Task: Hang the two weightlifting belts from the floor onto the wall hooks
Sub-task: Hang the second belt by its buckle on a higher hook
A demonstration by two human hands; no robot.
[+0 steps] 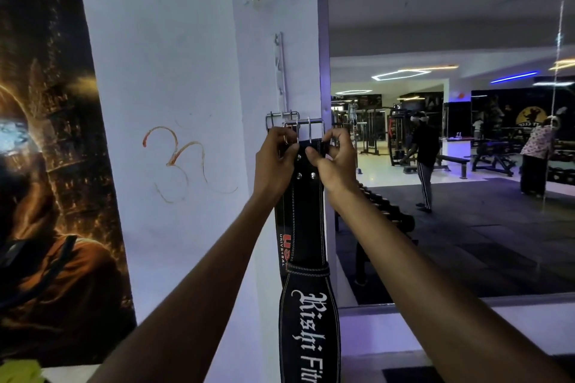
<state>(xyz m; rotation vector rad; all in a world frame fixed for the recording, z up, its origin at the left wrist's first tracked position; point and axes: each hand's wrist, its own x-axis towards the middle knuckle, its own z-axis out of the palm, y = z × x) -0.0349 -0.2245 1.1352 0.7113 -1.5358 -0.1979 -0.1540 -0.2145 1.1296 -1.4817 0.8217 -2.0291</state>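
Head view: both hands (306, 162) on belt buckle (303, 127)

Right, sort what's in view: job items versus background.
Job: front belt, held at its buckle by left hand and right hand; rear belt; hook rail.
Background: poster, wall scribble, mirror.

Both bare arms reach up and forward, nearly straight. The left hand (273, 162) and right hand (334, 162) sit level, just beside each other, each grip pinched shut, fingers curled, thumbs turned inward.
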